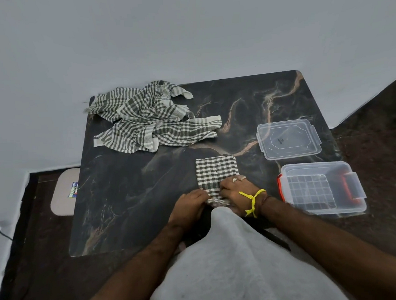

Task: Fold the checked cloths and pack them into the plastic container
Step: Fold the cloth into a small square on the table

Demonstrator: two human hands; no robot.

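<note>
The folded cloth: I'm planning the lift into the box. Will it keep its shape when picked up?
Probably not: the folded cloth looks thin and floppy like the crumpled pile, so the folds may open. Likely light; both hands are on its near edge.

Both bare forearms enter from bottom of frame, converging at lower centre. Left hand (190,203) and right hand (235,189) lie side by side, knuckles up, fingers curled, pinching the cloth (216,171).

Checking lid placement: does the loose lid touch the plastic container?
Apart. The head view shows dark table between the lid and the plastic container.
</note>
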